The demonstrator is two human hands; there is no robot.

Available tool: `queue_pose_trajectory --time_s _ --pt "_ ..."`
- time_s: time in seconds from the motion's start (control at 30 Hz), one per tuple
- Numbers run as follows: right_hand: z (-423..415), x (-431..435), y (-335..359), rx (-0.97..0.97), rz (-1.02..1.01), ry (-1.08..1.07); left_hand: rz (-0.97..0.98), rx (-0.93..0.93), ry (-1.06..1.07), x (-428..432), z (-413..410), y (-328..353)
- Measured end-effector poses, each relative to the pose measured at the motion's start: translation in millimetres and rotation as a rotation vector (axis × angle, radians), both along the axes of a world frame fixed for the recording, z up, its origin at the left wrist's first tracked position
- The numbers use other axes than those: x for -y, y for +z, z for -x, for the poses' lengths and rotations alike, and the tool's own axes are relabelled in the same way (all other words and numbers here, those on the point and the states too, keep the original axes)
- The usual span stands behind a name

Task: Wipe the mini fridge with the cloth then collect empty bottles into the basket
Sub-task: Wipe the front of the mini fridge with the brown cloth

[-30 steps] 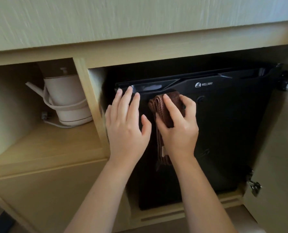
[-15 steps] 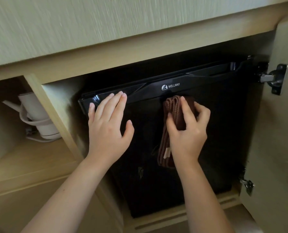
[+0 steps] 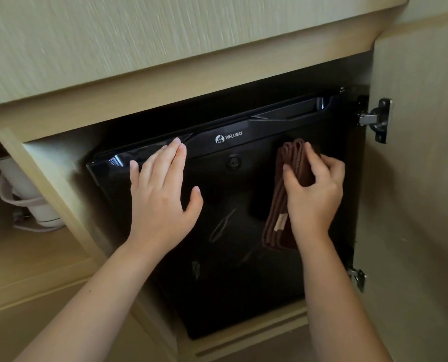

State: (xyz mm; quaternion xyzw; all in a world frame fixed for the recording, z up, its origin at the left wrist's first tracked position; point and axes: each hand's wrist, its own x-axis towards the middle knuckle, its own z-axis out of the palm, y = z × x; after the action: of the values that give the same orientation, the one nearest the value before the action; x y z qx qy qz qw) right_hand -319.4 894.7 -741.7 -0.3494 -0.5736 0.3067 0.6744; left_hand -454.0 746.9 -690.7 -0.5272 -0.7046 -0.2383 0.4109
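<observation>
Pale wood cabinet (image 3: 165, 100), open door (image 3: 413, 205) on the right — metal hinge (image 3: 377, 120), white kettle (image 3: 21, 178) in left compartment

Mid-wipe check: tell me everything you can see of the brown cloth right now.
The brown cloth is soft fabric folded lengthwise into several layers, whose ribbed edges show at the top. A small pale tag sits on its lower part. The right hand grips its upper half, fingers curled over the top and thumb on the left edge. It lies against the upper right of the black mini fridge door, right of the round keyhole, with its lower end hanging below the hand.
</observation>
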Motion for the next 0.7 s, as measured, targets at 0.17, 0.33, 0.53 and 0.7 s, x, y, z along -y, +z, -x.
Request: queue_pose_trajectory --time_s 0.17,0.33,0.53,0.7 --pt "13.9 15.3 -12.9 0.005 -0.073 -0.009 0.021 -0.011 -0.029 -17.7 -12.8 5.2" --pt "20.9 18.0 -15.5 0.039 -0.173 -0.005 0.056 -0.066 -0.071 -38.6 -23.1 14.1" --pt "-7.4 -25.8 20.2 -0.113 -0.047 -0.106 0.049 -0.094 -0.062 -56.9 -26.7 14.1" --pt "14.1 -4.7 13.9 0.026 -0.218 -0.109 0.033 -0.111 -0.017 -62.6 -27.0 10.8"
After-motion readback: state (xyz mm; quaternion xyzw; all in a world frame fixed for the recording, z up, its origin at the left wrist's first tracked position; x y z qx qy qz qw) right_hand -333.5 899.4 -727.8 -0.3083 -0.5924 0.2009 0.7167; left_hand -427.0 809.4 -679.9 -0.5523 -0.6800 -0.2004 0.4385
